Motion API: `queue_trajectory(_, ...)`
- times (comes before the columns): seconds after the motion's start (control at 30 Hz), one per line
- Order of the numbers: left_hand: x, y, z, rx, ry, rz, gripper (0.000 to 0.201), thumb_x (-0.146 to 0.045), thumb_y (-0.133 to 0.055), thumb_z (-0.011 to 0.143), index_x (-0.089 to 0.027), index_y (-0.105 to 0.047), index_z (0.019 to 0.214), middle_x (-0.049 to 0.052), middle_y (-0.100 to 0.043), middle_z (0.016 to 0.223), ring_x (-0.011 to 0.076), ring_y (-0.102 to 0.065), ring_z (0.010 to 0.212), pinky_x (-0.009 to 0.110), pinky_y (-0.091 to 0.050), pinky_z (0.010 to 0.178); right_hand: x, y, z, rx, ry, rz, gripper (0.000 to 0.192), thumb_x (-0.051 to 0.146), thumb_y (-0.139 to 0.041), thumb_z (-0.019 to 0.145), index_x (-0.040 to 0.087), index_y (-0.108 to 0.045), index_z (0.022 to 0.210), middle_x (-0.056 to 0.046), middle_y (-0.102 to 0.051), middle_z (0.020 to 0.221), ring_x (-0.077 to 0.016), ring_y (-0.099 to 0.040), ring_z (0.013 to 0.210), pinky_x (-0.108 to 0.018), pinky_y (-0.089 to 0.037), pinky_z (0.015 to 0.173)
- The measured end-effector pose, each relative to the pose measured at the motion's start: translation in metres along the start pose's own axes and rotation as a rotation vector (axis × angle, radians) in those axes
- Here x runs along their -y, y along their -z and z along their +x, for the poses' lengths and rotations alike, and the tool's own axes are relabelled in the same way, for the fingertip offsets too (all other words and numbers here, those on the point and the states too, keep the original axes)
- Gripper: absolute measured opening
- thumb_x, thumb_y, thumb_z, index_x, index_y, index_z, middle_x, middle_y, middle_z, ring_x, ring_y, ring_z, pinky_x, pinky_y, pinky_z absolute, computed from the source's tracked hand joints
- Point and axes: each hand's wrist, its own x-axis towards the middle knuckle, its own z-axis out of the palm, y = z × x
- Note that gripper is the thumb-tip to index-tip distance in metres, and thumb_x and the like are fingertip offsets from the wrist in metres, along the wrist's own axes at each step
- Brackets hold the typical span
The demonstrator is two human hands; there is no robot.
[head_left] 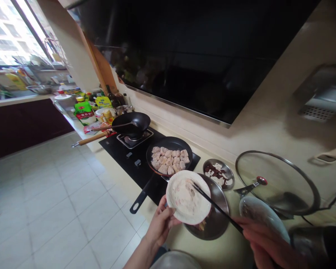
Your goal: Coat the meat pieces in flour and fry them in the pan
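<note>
My left hand (160,224) holds a white plate (184,203) dusted with flour or batter, tilted above a large steel plate (218,216). My right hand (264,243) grips black chopsticks (215,205) whose tips rest on a coated piece on the white plate. Just beyond it, a black frying pan (169,144) on the stove holds several pale coated pieces (170,160); its handle (140,200) points toward me.
A black wok (133,123) with a wooden handle (86,140) sits on the far burner. A small steel dish (218,173) with dark and white bits and a glass lid (277,183) stand to the right. Bottles and packets (85,110) crowd the far counter.
</note>
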Motion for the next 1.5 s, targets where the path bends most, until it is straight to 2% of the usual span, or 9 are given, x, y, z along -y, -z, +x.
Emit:
queue_trajectory(0.07, 0.000, 0.001, 0.000, 0.007, 0.002, -0.007, 0.056, -0.011, -0.072, 0.064, -0.021, -0.051, 0.114, 0.002, -0.069, 0.087, 0.0131, -0.066, 0.058, 0.025, -0.058, 0.053, 0.002, 0.012, 0.006, 0.038, 0.077, 0.001, 0.031, 0.014, -0.058, 0.082, 0.023, -0.064, 0.111, -0.005, -0.074, 0.104, -0.0217, -0.072, 0.095, -0.027, -0.061, 0.079)
queue_trajectory(0.13, 0.000, 0.000, -0.001, 0.011, 0.004, -0.008, 0.056, -0.011, -0.071, 0.064, -0.021, -0.050, 0.115, 0.001, -0.069, 0.087, 0.0127, -0.066, 0.057, 0.024, -0.058, 0.052, 0.005, 0.015, 0.009, -0.023, 0.061, -0.007, 0.026, 0.016, -0.055, 0.085, 0.023, -0.064, 0.108, -0.004, -0.075, 0.102, -0.0206, -0.073, 0.091, -0.026, -0.061, 0.077)
queue_trajectory(0.33, -0.009, -0.001, -0.009, 0.021, 0.000, -0.039, 0.058, -0.010, -0.072, 0.063, -0.022, -0.051, 0.116, 0.001, -0.068, 0.086, 0.0119, -0.065, 0.057, 0.023, -0.057, 0.051, -0.007, -0.020, -0.001, -0.070, -0.196, -0.160, 0.011, 0.022, -0.057, 0.088, 0.025, -0.067, 0.091, -0.001, -0.075, 0.083, -0.0186, -0.072, 0.073, -0.027, -0.060, 0.073)
queue_trajectory(0.47, -0.012, 0.001, -0.013, 0.009, -0.012, -0.042, 0.056, -0.011, -0.074, 0.062, -0.021, -0.054, 0.113, 0.000, -0.067, 0.083, 0.0121, -0.064, 0.056, 0.023, -0.057, 0.050, -0.018, -0.032, -0.006, -0.074, -0.199, -0.138, 0.013, 0.027, -0.056, 0.090, 0.026, -0.068, 0.094, -0.001, -0.075, 0.085, -0.0191, -0.071, 0.075, -0.029, -0.059, 0.071)
queue_trajectory(0.63, -0.013, 0.001, -0.015, -0.016, -0.013, -0.029, 0.054, -0.012, -0.075, 0.060, -0.022, -0.056, 0.110, 0.001, -0.067, 0.085, 0.0115, -0.063, 0.056, 0.023, -0.057, 0.050, -0.009, -0.027, 0.006, -0.039, -0.077, -0.112, 0.012, 0.020, -0.057, 0.088, 0.025, -0.067, 0.089, 0.001, -0.075, 0.081, -0.0159, -0.071, 0.069, -0.024, -0.059, 0.068)
queue_trajectory(0.83, -0.007, -0.001, -0.016, -0.038, -0.097, 0.033, 0.051, -0.013, -0.073, 0.063, -0.023, -0.057, 0.111, 0.001, -0.066, 0.089, 0.0128, -0.063, 0.063, 0.026, -0.058, 0.057, -0.015, -0.037, 0.003, -0.209, -0.250, -0.007, 0.017, 0.027, -0.050, 0.093, 0.025, -0.064, 0.084, 0.002, -0.071, 0.070, -0.0135, -0.068, 0.061, -0.021, -0.056, 0.057)
queue_trajectory(1.03, -0.003, 0.002, -0.023, -0.032, -0.116, 0.063, 0.054, -0.014, -0.075, 0.065, -0.025, -0.056, 0.114, -0.001, -0.066, 0.086, 0.0114, -0.061, 0.065, 0.026, -0.058, 0.064, -0.012, -0.047, 0.002, -0.273, -0.282, 0.047, 0.018, 0.032, -0.051, 0.093, 0.024, -0.065, 0.083, 0.002, -0.069, 0.064, -0.0133, -0.065, 0.052, -0.019, -0.054, 0.049)
queue_trajectory(1.23, -0.003, 0.007, -0.031, -0.108, -0.125, 0.030, 0.058, -0.012, -0.073, 0.061, -0.025, -0.056, 0.116, 0.000, -0.066, 0.092, 0.0127, -0.063, 0.064, 0.024, -0.058, 0.056, -0.016, -0.036, -0.001, -0.239, -0.251, 0.031, 0.015, 0.028, -0.053, 0.092, 0.025, -0.065, 0.085, 0.002, -0.071, 0.068, -0.0136, -0.068, 0.056, -0.019, -0.056, 0.054)
queue_trajectory(1.5, -0.017, 0.007, -0.035, -0.106, -0.102, 0.032, 0.057, -0.011, -0.072, 0.060, -0.023, -0.057, 0.113, 0.000, -0.065, 0.090, 0.0123, -0.063, 0.060, 0.025, -0.058, 0.052, -0.033, -0.040, 0.030, -0.077, -0.217, 0.119, 0.018, 0.028, -0.053, 0.090, 0.026, -0.066, 0.078, 0.002, -0.072, 0.074, -0.0160, -0.069, 0.064, -0.023, -0.059, 0.061)
